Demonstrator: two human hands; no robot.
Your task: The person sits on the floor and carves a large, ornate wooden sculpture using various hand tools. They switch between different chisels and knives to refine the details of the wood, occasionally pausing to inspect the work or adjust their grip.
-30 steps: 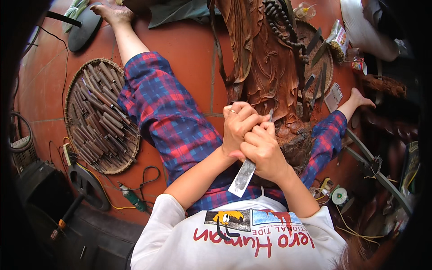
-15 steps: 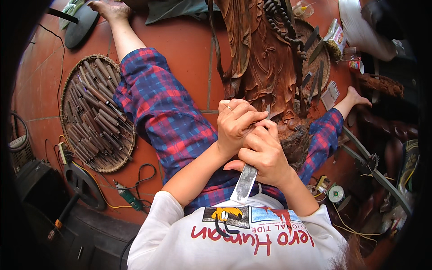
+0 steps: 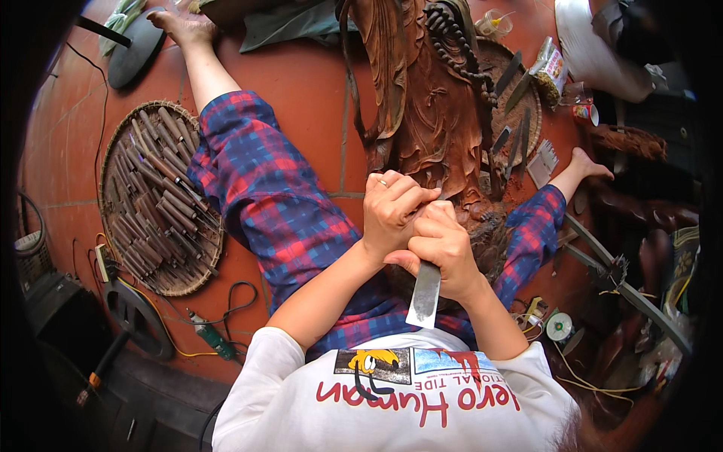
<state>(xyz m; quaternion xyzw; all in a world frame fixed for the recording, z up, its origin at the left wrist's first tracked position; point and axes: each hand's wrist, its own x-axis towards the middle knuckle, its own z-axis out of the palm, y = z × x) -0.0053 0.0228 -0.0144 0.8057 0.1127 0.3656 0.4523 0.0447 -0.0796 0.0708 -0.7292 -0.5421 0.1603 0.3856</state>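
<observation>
Both of my hands are wrapped round one flat grey metal blade (image 3: 425, 295), which looks like a scraper. My left hand (image 3: 393, 216) is closed round its far part, with a ring on one finger. Close against it, my right hand (image 3: 440, 245) grips the middle, thumb laid over to the left. The blade's wide, pale end sticks out toward my shirt. Its far end is mostly hidden by my fingers, and I cannot tell whether it touches the wood. Just beyond my hands stands a carved brown wooden statue (image 3: 435, 120) with flowing robe folds and beads, between my legs.
A round woven tray (image 3: 108, 177) full of wooden-handled carving tools lies at left. Another woven tray (image 3: 536, 113) with flat blades is behind the statue at right. A green rotary tool (image 3: 211, 335) with its cord, a thread spool (image 3: 559, 327) and metal bars (image 3: 640, 301) lie on the tiled floor.
The blade's near end has swung slightly right, and it now points more straight toward me. Both hands keep their grip. The whole view has shifted a little.
</observation>
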